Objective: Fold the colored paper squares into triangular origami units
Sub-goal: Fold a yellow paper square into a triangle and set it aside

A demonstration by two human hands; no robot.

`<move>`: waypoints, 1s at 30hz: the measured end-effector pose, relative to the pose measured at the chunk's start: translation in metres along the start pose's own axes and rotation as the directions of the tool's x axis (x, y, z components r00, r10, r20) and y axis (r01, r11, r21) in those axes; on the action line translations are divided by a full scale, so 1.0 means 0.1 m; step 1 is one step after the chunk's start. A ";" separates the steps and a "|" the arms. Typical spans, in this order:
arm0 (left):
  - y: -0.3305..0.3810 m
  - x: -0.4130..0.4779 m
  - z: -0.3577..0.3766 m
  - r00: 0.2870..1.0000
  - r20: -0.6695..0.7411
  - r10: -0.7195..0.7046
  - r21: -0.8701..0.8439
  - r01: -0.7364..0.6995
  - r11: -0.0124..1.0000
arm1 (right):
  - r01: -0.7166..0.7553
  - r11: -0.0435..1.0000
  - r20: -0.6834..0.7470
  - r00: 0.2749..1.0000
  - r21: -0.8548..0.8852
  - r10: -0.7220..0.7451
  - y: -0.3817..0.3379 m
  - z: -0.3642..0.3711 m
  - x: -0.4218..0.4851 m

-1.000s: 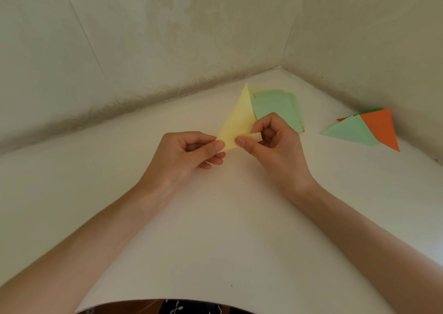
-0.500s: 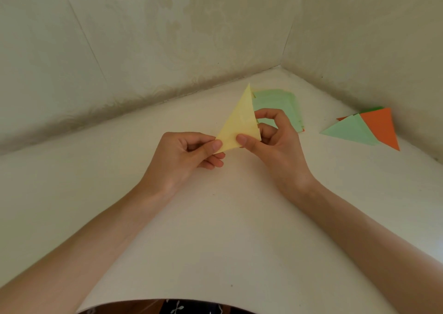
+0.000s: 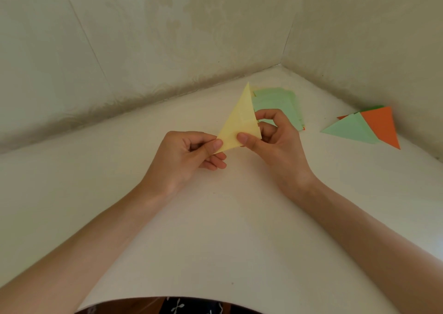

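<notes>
Pinching a seemingly near-finished yellow triangle (image 3: 239, 126) between thumbs and fingers of left hand (image 3: 189, 155) and right hand (image 3: 275, 143), with folded units (image 3: 354, 130) done at three o'clock, green squares (image 3: 280, 103) waiting at one

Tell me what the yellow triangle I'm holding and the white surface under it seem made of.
Yellow triangle: thin matte paper, going by its crisp folded edges. White surface: a smooth sheet with faint sheen, maybe card or plastic.

The yellow triangle (image 3: 241, 124) hides the left edge of the green stack (image 3: 275, 107) and part of the fingers (image 3: 271, 115) of the right hand (image 3: 282, 150); the green triangle (image 3: 350, 131) covers the left side of the orange triangle (image 3: 381, 126); the left forearm (image 3: 96, 242) and right forearm (image 3: 371, 230) run off the frame.
</notes>
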State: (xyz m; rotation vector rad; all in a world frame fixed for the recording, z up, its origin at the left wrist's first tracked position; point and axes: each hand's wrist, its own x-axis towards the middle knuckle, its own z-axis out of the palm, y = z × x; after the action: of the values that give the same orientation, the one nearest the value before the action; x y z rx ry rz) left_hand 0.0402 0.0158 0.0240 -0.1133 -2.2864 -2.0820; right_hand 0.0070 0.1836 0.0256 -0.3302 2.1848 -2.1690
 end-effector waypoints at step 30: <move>-0.02 -0.02 -0.04 0.990 0.129 0.060 0.113 -0.075 0.991 | -0.269 0.960 0.380 0.882 -0.083 0.280 -0.15 -0.31 0.10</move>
State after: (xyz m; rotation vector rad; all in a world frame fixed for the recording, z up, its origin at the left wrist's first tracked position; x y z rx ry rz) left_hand 0.0417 0.0114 0.0219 -0.3218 -2.4330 -1.9546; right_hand -0.0062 0.2125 0.0425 -0.3867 1.9094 -1.7477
